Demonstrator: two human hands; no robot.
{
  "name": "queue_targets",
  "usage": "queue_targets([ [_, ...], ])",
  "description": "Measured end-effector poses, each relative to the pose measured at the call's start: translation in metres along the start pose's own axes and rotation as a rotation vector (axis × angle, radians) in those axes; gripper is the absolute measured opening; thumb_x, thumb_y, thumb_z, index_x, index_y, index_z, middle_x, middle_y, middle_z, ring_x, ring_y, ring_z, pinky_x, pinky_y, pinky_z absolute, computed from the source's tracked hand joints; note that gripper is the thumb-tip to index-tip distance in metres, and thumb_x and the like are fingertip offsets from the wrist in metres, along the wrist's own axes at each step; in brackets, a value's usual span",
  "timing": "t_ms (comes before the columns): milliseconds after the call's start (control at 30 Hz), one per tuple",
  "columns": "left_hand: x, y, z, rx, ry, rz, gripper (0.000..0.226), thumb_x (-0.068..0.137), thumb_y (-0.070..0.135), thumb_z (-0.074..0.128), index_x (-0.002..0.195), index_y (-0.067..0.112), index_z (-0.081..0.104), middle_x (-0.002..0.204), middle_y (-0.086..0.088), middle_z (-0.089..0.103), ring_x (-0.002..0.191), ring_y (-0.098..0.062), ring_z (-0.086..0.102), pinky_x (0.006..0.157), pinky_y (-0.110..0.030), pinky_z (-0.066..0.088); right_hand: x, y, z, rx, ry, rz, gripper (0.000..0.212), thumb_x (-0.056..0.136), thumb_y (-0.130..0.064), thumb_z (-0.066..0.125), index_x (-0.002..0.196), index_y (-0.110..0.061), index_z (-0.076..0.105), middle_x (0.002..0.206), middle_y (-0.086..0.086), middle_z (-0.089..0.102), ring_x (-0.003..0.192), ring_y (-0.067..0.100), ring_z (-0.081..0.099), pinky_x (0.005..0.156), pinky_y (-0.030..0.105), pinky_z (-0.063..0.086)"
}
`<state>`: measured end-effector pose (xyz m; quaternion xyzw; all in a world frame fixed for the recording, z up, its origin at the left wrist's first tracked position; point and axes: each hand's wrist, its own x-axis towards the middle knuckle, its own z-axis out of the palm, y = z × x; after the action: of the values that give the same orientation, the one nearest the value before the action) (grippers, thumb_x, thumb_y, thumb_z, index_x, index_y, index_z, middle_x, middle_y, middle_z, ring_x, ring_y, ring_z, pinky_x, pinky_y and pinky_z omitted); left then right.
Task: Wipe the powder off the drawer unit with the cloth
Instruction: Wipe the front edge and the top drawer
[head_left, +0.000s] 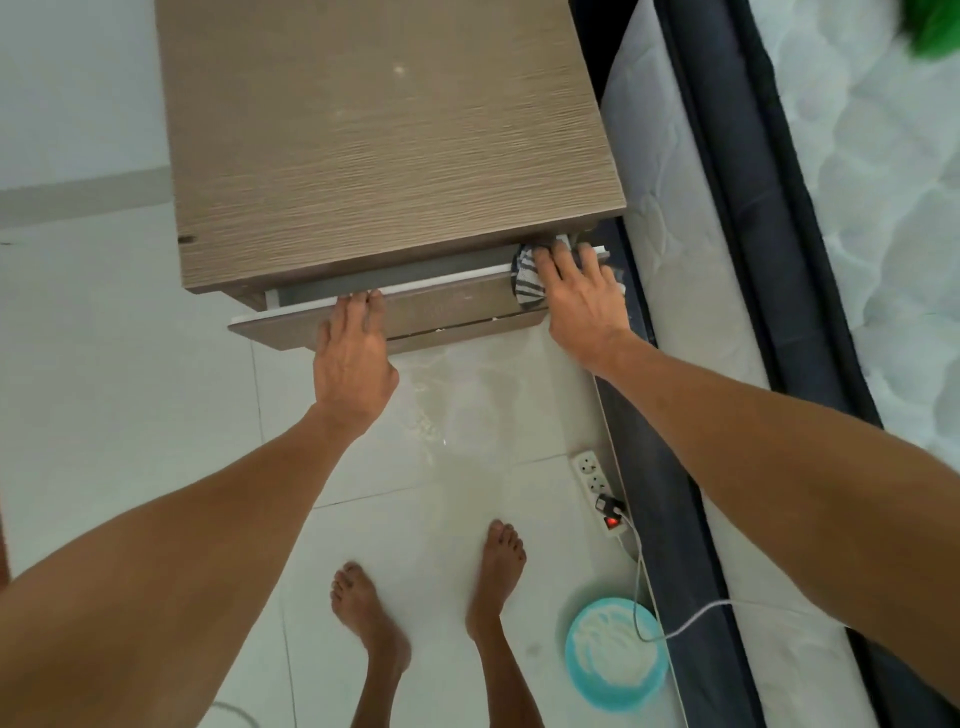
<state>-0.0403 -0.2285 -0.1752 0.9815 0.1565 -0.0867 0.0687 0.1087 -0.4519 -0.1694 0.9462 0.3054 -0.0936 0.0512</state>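
Observation:
A wood-grain drawer unit (384, 135) stands on the white floor, its top drawer (447, 306) pulled partly out. My left hand (353, 358) grips the top edge of the drawer front, fingers curled over it. My right hand (576, 296) presses a striped dark-and-white cloth (524, 275) against the drawer's right end, on its upper edge. Faint pale smears show on the unit's top. A little white powder lies along the gap below the drawer front.
A bed with a white mattress (691, 291) and dark frame stands close on the right. On the floor lie a power strip (597, 488) with a plugged cable, a teal plate of white powder (615, 654), spilled powder (431, 415), and my bare feet.

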Motion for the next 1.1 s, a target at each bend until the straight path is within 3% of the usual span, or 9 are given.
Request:
queue_targets([
  [367,-0.002,-0.002,-0.002,0.038,-0.042,-0.005,0.083,0.078,0.005,0.066,0.149,0.002,0.023,0.150,-0.018,0.032,0.141,-0.035,0.026,0.112,-0.049,0.028,0.000,0.046,0.009,0.118,-0.011,0.195,0.074,0.081,0.002,0.063,0.146,-0.002,0.029,0.139,0.023,0.041,0.113,0.044,0.046,0.094,0.052,0.045],
  [600,-0.007,-0.018,-0.009,0.034,-0.074,-0.036,0.084,0.082,0.011,0.066,0.151,0.009,0.017,0.155,-0.014,0.025,0.145,-0.031,0.019,0.117,-0.050,0.020,-0.023,0.049,0.021,0.362,-0.147,0.601,0.063,0.084,-0.008,0.069,0.137,0.004,0.037,0.131,0.024,0.048,0.119,0.040,0.049,0.101,0.049,0.045],
  [767,-0.025,-0.047,-0.011,0.052,-0.031,-0.108,0.080,0.081,0.011,0.065,0.149,0.007,0.023,0.155,-0.014,0.025,0.142,-0.030,0.027,0.114,-0.050,0.025,-0.051,0.022,0.034,0.380,-0.168,0.583,0.052,0.084,-0.003,0.063,0.131,0.005,0.041,0.127,0.028,0.050,0.116,0.045,0.051,0.099,0.051,0.046],
  [1100,-0.034,-0.078,-0.006,0.068,-0.092,-0.110,0.088,0.079,0.014,0.069,0.150,0.005,0.019,0.159,-0.017,0.011,0.146,-0.032,0.017,0.115,-0.050,0.020,-0.047,-0.075,0.030,0.514,-0.147,0.443,0.048,0.084,0.000,0.056,0.130,0.000,0.044,0.123,0.022,0.051,0.110,0.041,0.054,0.093,0.049,0.047],
])
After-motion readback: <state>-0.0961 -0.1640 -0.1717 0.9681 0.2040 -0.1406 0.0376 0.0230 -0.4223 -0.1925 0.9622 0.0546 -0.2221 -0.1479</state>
